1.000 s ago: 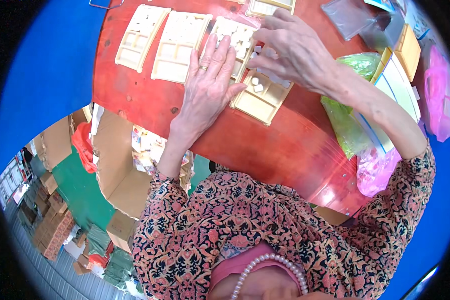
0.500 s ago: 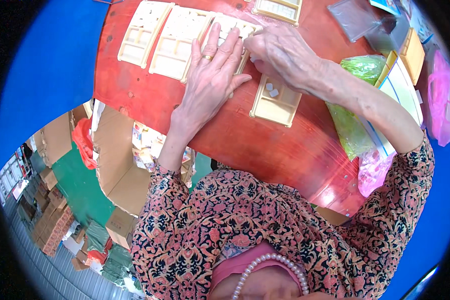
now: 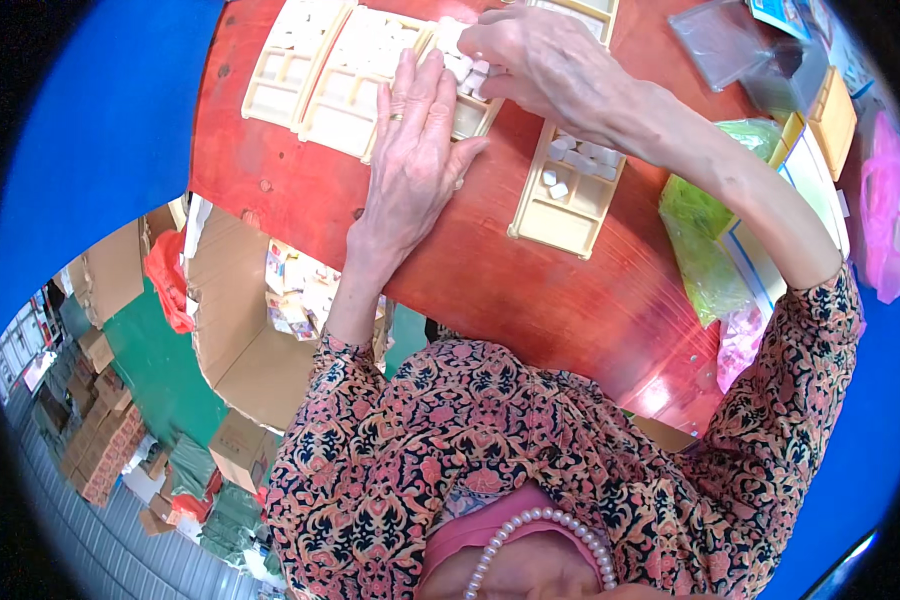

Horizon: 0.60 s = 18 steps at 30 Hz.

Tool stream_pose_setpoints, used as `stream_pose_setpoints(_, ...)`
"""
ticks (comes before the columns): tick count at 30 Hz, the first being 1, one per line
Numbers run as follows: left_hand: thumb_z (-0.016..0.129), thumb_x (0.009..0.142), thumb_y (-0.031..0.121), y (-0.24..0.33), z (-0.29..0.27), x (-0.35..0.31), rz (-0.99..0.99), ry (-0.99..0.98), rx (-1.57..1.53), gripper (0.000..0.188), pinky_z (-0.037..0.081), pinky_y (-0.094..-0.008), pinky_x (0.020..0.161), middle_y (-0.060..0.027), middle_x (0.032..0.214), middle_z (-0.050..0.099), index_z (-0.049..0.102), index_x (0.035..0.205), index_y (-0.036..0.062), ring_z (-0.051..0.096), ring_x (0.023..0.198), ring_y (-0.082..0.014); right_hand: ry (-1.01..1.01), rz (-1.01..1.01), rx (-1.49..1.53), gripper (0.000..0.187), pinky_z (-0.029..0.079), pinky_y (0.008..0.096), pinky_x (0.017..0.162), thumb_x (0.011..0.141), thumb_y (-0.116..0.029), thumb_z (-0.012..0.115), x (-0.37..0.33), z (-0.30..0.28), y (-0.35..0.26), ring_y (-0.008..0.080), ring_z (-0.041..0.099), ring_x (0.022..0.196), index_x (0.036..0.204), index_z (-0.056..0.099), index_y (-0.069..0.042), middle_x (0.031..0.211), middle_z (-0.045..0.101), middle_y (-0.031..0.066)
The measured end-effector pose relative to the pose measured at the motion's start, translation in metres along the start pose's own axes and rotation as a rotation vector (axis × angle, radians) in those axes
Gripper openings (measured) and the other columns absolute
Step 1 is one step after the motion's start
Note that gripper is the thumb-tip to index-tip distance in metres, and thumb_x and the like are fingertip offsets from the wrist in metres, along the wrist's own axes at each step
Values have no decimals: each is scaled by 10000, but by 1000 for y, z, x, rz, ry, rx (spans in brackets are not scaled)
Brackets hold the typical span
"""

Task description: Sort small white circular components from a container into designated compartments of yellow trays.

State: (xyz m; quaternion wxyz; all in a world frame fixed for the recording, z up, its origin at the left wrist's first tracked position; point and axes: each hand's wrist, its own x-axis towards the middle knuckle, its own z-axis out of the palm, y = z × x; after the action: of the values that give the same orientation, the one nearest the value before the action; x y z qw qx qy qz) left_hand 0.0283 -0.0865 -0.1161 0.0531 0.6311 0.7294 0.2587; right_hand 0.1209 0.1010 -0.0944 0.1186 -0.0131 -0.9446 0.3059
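1. Left hand [image 3: 413, 150]: lies open, fingers extended, partly over third cream compartment tray [image 3: 470, 118] from left.
2. Right hand [image 3: 542, 66]: curls at white cubes [image 3: 477, 76] in same tray; cannot tell whether gripping any.
3. Separate tray [image 3: 558, 224]: sits rightward on red table [image 3: 470, 250], holding more cubes.

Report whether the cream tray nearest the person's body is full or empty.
Partly full: the cream tray holds white pieces, but its nearest section is bare.
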Motion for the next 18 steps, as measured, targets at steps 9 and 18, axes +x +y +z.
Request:
stream_pose_setpoints(9,704,785,284,7,-2,3,41,-99,118,746,245,-580,1091,-166,1510,299,396,1396,-11,240,1416,-351,133,-72,-97,117,490,418,699,775,-108,624,-7,6,0,361,608,764,798,583,-1,763,601,178)
stream_pose_setpoints(18,657,799,353,13,-7,13,29,-87,30,847,193,-581,1111,-126,1553,227,258,1483,53,248,1421,-300,92,129,48,101,460,415,569,745,-19,586,-22,-10,53,336,563,605,683,518,24,647,544,200)
